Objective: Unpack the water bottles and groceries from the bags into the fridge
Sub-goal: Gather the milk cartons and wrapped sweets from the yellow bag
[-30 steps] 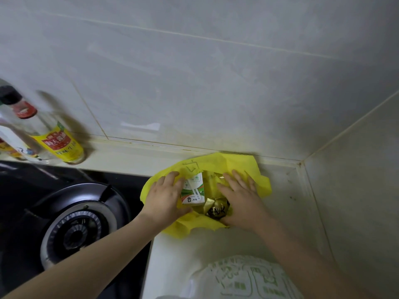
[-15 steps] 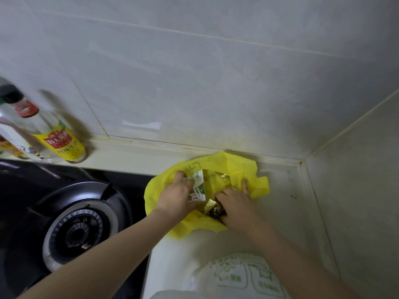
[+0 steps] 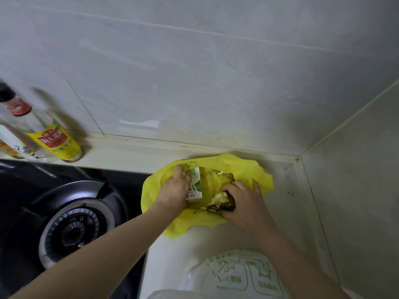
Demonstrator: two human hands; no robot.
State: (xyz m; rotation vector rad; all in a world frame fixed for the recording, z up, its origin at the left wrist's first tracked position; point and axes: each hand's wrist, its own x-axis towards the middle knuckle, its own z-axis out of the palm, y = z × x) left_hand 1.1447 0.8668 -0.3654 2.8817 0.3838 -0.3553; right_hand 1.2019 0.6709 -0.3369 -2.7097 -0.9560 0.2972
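Emptying yellow bag on counter: left hand grasps milk carton, right hand pinches gold foil pack. Next: lift both clear, carry to fridge.

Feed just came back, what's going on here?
A person is unpacking a yellow bag on the counter beside the stove. The left hand grips a small green-and-white carton; the right hand pinches a gold foil packet. Neither item is out of the bag yet. A white printed bag sits nearer, untouched.
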